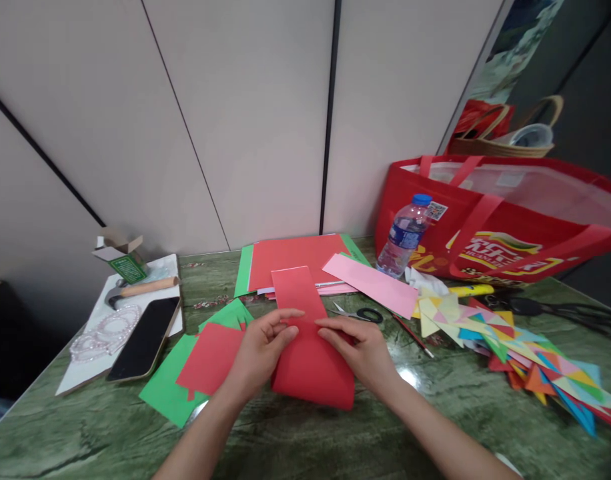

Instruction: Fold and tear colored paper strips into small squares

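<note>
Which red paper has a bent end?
The long strip between the left hand and right hand, near end bent. The left red piece on green paper and back red sheet lie flat.

One head-worn view, near, looking from the person's head forward and down: green marble-patterned tabletop (pixel 60 433) across the 6 o'clock half, pale grey flat-panelled wall (pixel 260 133) at 12, bare forearms (pixel 205 427) entering at 7 and 5, fingers (pixel 340 324) just 6 o'clock of centre.
</note>
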The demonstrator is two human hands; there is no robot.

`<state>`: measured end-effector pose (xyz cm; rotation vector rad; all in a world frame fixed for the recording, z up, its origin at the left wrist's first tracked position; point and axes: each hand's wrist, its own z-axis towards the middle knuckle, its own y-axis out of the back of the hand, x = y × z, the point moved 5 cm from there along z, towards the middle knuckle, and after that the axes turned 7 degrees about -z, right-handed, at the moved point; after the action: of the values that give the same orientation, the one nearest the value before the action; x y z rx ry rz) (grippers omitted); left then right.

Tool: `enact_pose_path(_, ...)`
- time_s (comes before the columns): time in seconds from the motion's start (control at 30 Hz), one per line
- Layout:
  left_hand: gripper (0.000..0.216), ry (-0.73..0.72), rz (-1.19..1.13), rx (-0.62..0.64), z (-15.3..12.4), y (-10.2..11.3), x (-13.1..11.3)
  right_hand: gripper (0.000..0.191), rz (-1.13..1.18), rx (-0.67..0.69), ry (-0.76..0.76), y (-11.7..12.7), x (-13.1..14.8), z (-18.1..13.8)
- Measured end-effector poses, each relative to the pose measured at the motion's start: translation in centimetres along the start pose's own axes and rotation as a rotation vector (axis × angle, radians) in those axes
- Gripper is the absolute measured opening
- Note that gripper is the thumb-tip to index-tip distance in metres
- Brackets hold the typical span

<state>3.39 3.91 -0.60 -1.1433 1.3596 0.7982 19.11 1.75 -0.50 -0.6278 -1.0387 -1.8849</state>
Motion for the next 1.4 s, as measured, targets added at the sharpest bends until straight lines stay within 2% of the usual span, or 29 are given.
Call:
enact_pose_path(0.37, 0.032, 0.003, -0.018, 0.027, -0.2, -0.2, 0.1, 0.012, -0.015, -0.035, 0.033, 0.4, 0.2, -0.1)
enact_pose_path(0.67, 0.030, -0.047, 0.015, -0.024, -0.3, -0.4, -0.5, 0.014, -0.054, -0.045, 0.061, 0.7, 0.6, -0.1)
enact_pose_path(0.8, 0.033, -0.054, 0.044, -0.003, -0.3, -0.3, -0.4, 0.014, -0.049, -0.051, 0.055, 0.9, 0.8, -0.2)
enact_pose_path(1.03, 0.024, -0.082, 0.051, -0.002, -0.3, -0.3, -0.5, 0.007, -0.024, -0.098, -0.078, 1.2, 0.6, 0.0)
enact_pose_path(1.4, 0.024, -0.102, 0.082, -0.014, -0.4, -0.3, -0.6, 0.005, 0.091, -0.104, -0.207, 1.3, 0.3, 0.0)
